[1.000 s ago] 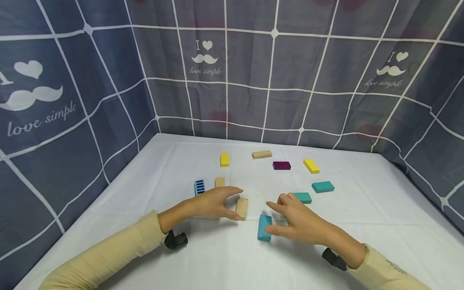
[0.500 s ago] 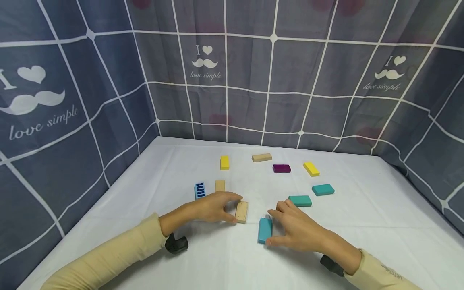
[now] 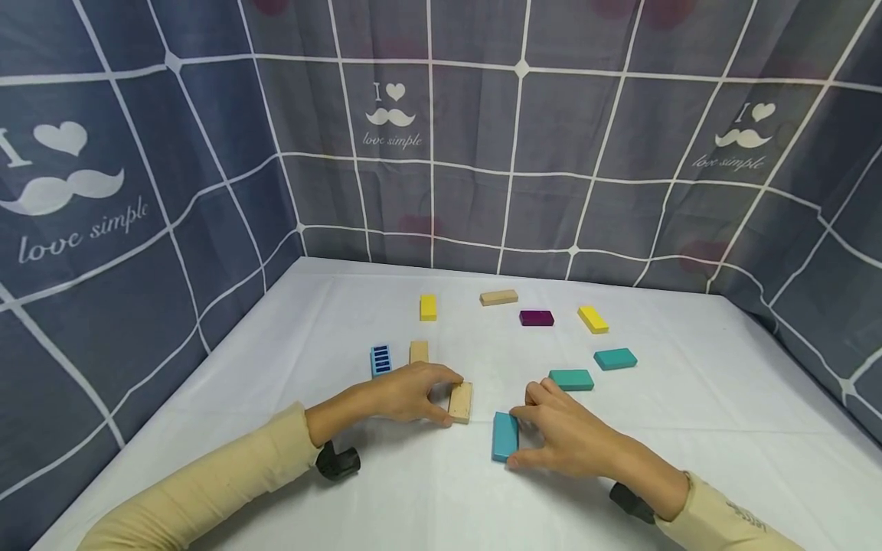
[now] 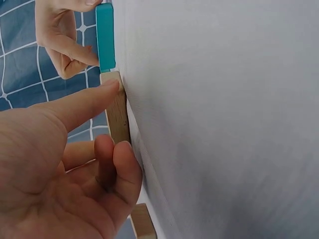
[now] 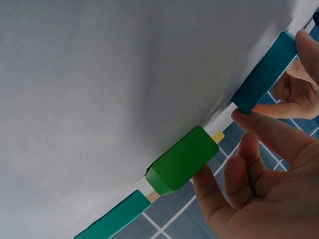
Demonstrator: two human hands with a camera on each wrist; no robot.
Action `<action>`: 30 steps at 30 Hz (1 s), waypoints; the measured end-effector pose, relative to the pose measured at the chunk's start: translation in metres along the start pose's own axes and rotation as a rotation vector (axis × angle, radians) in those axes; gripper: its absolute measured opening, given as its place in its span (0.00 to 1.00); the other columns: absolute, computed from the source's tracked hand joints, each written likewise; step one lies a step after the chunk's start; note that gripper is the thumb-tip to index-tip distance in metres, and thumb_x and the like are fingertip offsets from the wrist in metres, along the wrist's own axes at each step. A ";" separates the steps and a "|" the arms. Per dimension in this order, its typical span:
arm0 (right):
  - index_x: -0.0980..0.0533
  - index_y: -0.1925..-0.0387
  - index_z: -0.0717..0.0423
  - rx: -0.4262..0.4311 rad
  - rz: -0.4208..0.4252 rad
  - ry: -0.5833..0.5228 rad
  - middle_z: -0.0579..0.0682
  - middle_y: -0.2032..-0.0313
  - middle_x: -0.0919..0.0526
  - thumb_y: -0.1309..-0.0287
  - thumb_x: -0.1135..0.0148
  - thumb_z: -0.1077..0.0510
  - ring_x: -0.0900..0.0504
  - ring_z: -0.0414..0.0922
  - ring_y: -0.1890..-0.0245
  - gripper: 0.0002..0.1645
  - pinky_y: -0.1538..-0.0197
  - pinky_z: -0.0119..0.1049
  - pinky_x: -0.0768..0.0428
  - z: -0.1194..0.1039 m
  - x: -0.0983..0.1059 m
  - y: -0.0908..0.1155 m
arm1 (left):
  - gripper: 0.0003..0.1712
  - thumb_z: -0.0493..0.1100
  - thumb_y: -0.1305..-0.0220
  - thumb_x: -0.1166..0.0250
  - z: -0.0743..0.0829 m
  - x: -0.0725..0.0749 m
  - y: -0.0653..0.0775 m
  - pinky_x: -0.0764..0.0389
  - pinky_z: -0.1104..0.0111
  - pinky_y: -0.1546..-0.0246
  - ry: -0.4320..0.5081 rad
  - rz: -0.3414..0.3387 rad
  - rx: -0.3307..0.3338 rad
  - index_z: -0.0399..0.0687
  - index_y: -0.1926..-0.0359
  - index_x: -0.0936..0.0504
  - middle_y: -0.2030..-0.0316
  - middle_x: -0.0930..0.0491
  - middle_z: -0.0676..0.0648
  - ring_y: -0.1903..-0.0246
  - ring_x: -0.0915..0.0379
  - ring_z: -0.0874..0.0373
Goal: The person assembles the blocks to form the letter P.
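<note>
On the white cloth, my left hand (image 3: pixel 406 392) pinches a natural wooden block (image 3: pixel 460 402) endwise, thumb at its near end and fingertips at its far end. The left wrist view shows the thumb against that wooden block (image 4: pixel 117 112), other fingers curled below. My right hand (image 3: pixel 568 432) spans a blue block (image 3: pixel 505 436) the same way, thumb and index finger at its two ends. Seen from the right wrist, this blue block (image 5: pixel 266 72) lies between those fingertips. A green block (image 5: pixel 184 159) sits by another right finger; my right hand hides it in the head view.
Beyond the hands lie teal blocks (image 3: pixel 571 379), yellow blocks (image 3: pixel 428 308), a purple block (image 3: pixel 537 318) and a far wooden block (image 3: pixel 499 298). A blue block with dark stripes (image 3: pixel 380 360) and another wooden block (image 3: pixel 419 352) are behind my left hand. A checked curtain (image 3: pixel 468 199) encloses the table.
My left fingers have closed in on the ends of the wooden block. My right thumb and index finger have settled at the blue block's ends. The blocks stay about where they were.
</note>
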State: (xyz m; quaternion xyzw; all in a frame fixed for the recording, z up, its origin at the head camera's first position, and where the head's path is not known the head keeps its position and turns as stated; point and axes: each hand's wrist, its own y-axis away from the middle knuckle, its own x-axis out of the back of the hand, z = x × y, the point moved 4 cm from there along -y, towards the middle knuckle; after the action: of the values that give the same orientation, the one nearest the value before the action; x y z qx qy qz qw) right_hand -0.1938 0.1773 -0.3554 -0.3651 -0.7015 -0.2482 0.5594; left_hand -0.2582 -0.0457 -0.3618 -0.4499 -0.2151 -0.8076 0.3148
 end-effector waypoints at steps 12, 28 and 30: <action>0.19 0.45 0.56 0.044 0.004 0.020 0.40 0.67 0.34 0.50 0.30 0.33 0.40 0.39 0.63 0.39 0.63 0.30 0.34 -0.002 0.000 -0.003 | 0.35 0.52 0.41 0.27 0.000 0.003 -0.015 0.31 0.61 0.37 0.017 0.045 0.015 0.43 0.36 0.24 0.39 0.24 0.50 0.37 0.32 0.55; 0.21 0.42 0.58 0.100 0.010 0.027 0.39 0.68 0.34 0.45 0.35 0.30 0.38 0.39 0.64 0.42 0.64 0.30 0.34 -0.006 -0.001 -0.010 | 0.35 0.48 0.42 0.26 0.004 -0.001 -0.041 0.33 0.61 0.35 0.030 -0.031 0.010 0.43 0.35 0.25 0.38 0.25 0.48 0.35 0.34 0.53; 0.21 0.42 0.59 0.099 0.003 0.028 0.39 0.68 0.34 0.45 0.36 0.30 0.38 0.38 0.64 0.43 0.64 0.30 0.34 -0.006 -0.002 -0.010 | 0.31 0.48 0.39 0.28 0.003 -0.001 -0.041 0.30 0.61 0.38 0.057 -0.020 -0.012 0.42 0.37 0.23 0.39 0.24 0.47 0.37 0.32 0.53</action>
State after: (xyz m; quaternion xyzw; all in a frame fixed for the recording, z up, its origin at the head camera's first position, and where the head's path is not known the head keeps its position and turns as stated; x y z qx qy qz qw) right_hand -0.1982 0.1661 -0.3547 -0.3345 -0.7047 -0.2173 0.5868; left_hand -0.2854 -0.0146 -0.3638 -0.4265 -0.2059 -0.8243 0.3102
